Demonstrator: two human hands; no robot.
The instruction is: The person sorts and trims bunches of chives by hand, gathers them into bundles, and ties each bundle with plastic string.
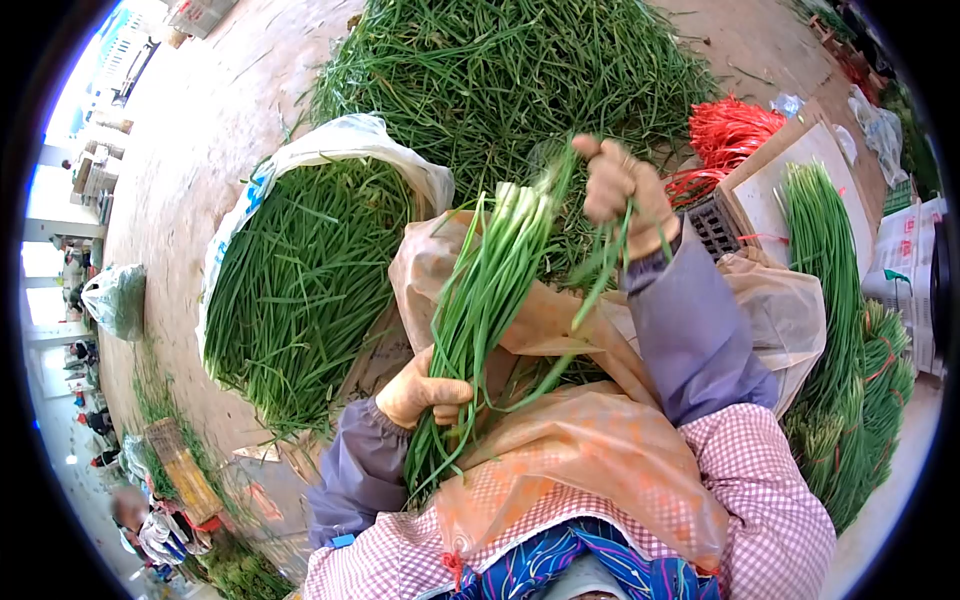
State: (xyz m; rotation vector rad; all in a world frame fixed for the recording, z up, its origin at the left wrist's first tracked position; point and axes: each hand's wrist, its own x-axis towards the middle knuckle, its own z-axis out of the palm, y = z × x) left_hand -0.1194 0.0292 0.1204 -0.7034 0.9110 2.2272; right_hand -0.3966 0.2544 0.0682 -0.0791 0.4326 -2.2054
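My left hand [425,390], in a tan glove, is closed around the lower part of a bunch of garlic chives [492,265]. The bunch slants up over my lap, its white ends at the top. My right hand [625,190], also gloved, is raised to the right of those ends and slightly blurred. Its fingers are closed on a few loose chive leaves [600,268], which trail below the palm. A translucent orange plastic apron [590,435] covers my lap beneath the bunch.
A large heap of chives [520,70] lies ahead on the floor. To the left stands a white plastic sack [355,140] full of chives. On the right are red ties [735,130], a board [800,190] and tied chive bundles [850,370]. A person [160,525] is far left.
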